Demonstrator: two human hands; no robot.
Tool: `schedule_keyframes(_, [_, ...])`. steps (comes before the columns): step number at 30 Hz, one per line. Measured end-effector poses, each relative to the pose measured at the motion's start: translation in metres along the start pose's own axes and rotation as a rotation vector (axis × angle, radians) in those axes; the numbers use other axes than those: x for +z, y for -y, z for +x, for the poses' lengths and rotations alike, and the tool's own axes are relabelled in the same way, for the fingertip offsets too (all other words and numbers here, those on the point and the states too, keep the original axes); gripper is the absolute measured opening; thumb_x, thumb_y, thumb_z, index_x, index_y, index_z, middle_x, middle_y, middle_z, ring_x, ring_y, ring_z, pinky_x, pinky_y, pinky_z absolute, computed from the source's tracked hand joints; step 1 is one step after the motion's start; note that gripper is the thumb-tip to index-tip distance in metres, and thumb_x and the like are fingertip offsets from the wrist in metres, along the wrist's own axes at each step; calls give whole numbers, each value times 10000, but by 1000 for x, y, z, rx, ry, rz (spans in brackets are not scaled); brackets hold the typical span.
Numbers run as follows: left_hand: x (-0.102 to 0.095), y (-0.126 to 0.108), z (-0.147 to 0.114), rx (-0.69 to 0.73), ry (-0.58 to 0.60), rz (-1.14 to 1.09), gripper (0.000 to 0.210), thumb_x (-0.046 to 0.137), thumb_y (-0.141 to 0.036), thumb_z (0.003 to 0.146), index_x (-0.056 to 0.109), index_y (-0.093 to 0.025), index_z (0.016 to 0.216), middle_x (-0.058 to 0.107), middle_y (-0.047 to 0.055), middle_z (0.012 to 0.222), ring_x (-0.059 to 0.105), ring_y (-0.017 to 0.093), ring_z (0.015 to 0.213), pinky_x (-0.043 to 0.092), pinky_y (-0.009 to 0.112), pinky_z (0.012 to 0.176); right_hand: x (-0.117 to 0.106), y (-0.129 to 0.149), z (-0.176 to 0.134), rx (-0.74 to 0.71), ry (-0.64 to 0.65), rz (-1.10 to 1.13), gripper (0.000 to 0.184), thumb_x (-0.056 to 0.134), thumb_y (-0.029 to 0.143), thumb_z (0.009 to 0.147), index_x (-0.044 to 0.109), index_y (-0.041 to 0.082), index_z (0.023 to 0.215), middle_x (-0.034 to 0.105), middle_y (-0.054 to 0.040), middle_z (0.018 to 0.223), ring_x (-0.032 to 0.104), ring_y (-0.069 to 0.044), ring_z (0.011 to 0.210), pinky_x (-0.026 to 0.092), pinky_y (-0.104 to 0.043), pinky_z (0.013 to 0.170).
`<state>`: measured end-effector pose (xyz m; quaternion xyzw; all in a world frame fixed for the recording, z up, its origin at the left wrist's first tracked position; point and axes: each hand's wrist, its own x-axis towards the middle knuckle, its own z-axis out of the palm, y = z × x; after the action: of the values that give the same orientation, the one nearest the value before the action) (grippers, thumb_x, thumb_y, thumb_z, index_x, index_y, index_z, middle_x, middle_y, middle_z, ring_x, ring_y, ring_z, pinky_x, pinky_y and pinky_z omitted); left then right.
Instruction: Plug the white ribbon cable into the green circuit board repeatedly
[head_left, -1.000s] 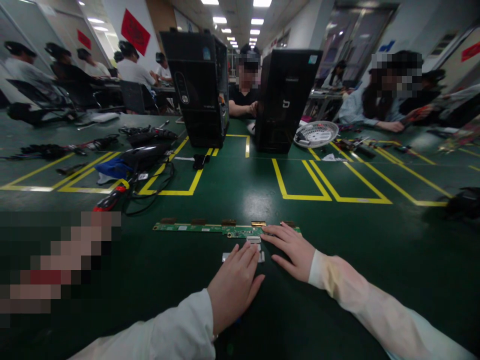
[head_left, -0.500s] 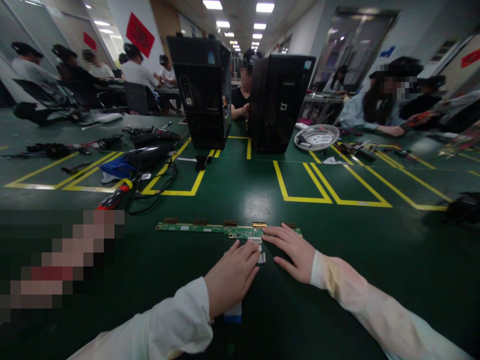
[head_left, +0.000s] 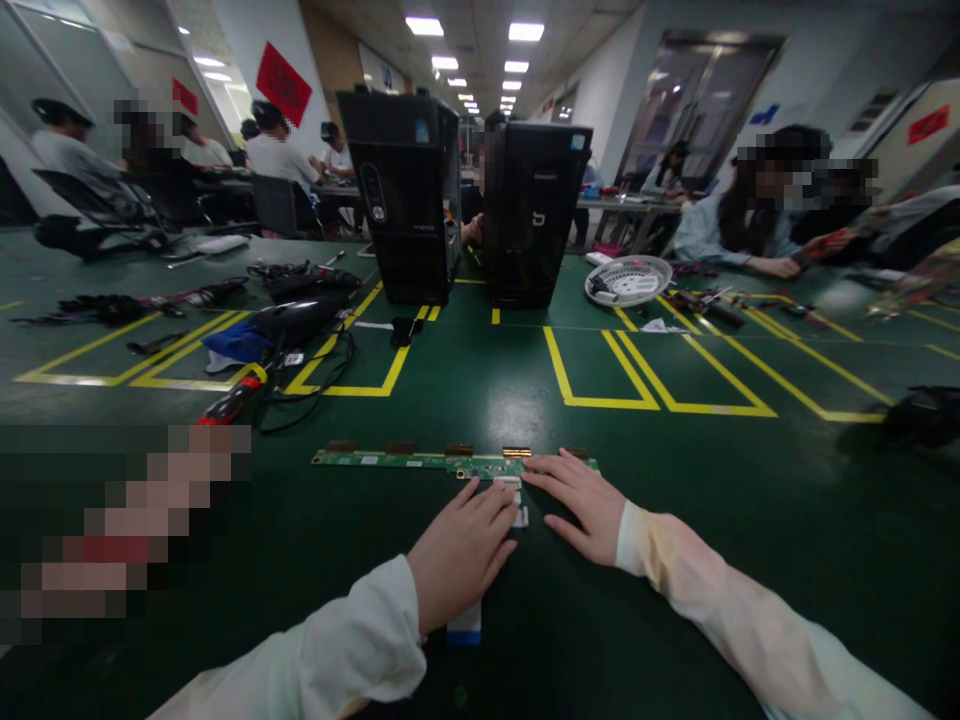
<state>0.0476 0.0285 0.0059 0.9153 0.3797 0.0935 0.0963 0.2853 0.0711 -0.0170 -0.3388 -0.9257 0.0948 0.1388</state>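
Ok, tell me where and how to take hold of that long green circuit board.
Best pinched, I'd say, at the left tip, coming from the left. The green circuit board lies flat, long and thin; that tip is uncovered, while the right hand is over the right part and brown tabs line the far edge.

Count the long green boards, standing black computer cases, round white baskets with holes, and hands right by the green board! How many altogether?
Long green board: 1
Black computer cases: 2
Round white basket: 1
Hands by the board: 2
Total: 6
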Motion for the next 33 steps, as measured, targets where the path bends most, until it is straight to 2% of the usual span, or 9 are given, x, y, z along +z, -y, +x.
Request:
schedule_keyframes(11, [0, -11, -4, -69, 32, -24, 576, 456, -423, 903, 386, -102, 1377, 435, 152, 1435, 397, 260, 1323, 353, 440, 1079, -2, 6, 0, -3, -17, -11, 534, 472, 313, 843, 435, 175, 1358, 431, -130, 1402, 376, -248, 1297, 184, -536, 1113])
schedule_keyframes(20, [-3, -13, -2, -106, 72, -39, 629, 473, -447, 889, 359, -94, 1397, 396, 151, 1461, 387, 262, 1329, 352, 426, 1076, 0, 6, -2, -13, -19, -23, 541, 480, 315, 848, 427, 153, 1361, 421, -143, 1405, 364, -250, 1307, 171, -541, 1120])
schedule_keyframes(24, [2, -9, -3, -84, 10, -45, 609, 449, -466, 898, 373, -115, 1390, 423, 147, 1445, 394, 255, 1325, 382, 434, 1054, 1, 5, 0, -16, -32, -32, 527, 493, 317, 841, 444, 158, 1340, 442, -141, 1386, 383, -247, 1293, 172, -541, 1118])
schedule_keyframes(27, [3, -1, -2, -32, -59, -53, 530, 419, -432, 922, 397, -158, 1375, 424, 119, 1450, 385, 233, 1333, 354, 432, 1078, 2, 6, 1, -8, -34, -42, 500, 467, 325, 867, 444, 174, 1342, 449, -141, 1378, 394, -247, 1284, 174, -550, 1113])
schedule_keyframes(31, [-7, 9, 2, -5, -162, -18, 470, 373, -354, 951, 383, -163, 1381, 355, 110, 1492, 288, 212, 1383, 326, 406, 1098, 3, 6, 1, 4, -28, -57, 467, 440, 330, 894, 446, 183, 1337, 444, -137, 1381, 391, -242, 1285, 211, -551, 1100])
schedule_keyframes(33, [-16, 12, 3, -29, -209, 19, 454, 360, -342, 957, 393, -161, 1373, 383, 110, 1475, 308, 214, 1374, 334, 412, 1092, 4, 5, 1, 3, -25, -60, 458, 441, 327, 896, 449, 185, 1332, 443, -135, 1381, 386, -242, 1288, 221, -555, 1095])
